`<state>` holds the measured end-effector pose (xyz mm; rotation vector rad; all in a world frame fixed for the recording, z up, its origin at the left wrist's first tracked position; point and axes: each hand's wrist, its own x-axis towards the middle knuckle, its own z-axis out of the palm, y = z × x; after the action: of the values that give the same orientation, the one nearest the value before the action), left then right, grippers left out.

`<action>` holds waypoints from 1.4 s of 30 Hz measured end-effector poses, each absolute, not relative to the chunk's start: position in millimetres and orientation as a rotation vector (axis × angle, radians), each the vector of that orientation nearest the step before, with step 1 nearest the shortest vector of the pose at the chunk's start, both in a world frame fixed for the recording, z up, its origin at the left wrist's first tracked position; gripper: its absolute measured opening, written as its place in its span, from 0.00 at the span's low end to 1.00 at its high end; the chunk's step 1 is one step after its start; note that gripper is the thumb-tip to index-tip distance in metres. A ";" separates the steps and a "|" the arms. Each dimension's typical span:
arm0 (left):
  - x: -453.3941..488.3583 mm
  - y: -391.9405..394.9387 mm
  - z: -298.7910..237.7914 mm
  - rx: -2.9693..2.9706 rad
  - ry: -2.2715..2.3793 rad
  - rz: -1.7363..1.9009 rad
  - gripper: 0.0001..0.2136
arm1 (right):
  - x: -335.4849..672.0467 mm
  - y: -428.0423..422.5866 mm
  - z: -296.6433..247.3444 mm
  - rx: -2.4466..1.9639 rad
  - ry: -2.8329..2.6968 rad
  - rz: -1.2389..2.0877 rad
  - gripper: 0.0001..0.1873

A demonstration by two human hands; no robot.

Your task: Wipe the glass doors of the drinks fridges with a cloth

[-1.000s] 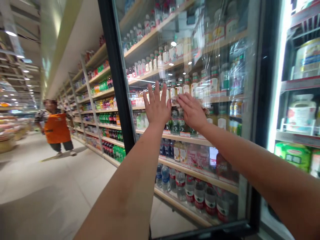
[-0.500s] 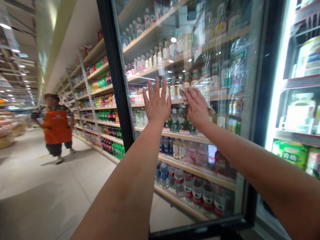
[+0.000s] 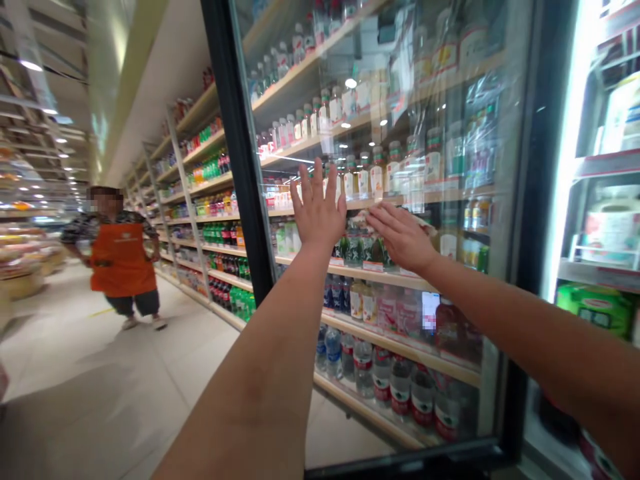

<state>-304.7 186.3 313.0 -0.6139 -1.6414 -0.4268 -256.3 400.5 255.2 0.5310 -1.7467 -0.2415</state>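
A glass door [image 3: 450,167] in a black frame stands swung out in front of me. My left hand [image 3: 319,207] lies flat against the pane with its fingers spread, holding nothing. To its right, my right hand [image 3: 400,233] presses a pale cloth [image 3: 423,225] to the glass. Only the cloth's edges show, beyond the fingertips and above the back of the hand. Through the pane I see shelves of bottled drinks [image 3: 400,387], mixed with reflections of ceiling lights.
At left a person in an orange apron [image 3: 123,257] stands in the aisle on the pale floor [image 3: 125,373]. Long drink shelves [image 3: 215,220] run back along the aisle. A lit cooler with packaged goods [image 3: 600,307] is at the right edge.
My right hand has slid down the glass with the cloth, its fingers now lying more level. My left hand stays spread on the pane. The person in the apron has come nearer.
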 end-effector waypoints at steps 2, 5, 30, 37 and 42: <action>-303.8 186.4 313.1 -0.606 -1.650 -0.423 0.29 | -257.6 400.7 256.7 0.413 -1.657 -0.154 0.31; -303.0 186.7 313.4 -0.595 -1.658 -0.414 0.29 | -259.6 395.0 252.7 0.287 -1.599 -0.061 0.33; -302.8 186.1 313.6 -0.637 -1.660 -0.493 0.29 | -257.2 405.1 244.4 0.256 -1.612 0.061 0.33; -305.3 183.3 310.8 -0.640 -1.599 -0.467 0.29 | -268.1 362.4 241.9 0.230 -1.603 0.214 0.39; -315.1 173.2 296.0 -1.122 -1.495 0.004 0.27 | -275.8 337.2 262.5 0.250 -1.612 0.382 0.41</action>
<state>-315.1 173.2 296.0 -1.1223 -1.4952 0.0036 -275.8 337.2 262.5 0.2497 -1.6118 0.3816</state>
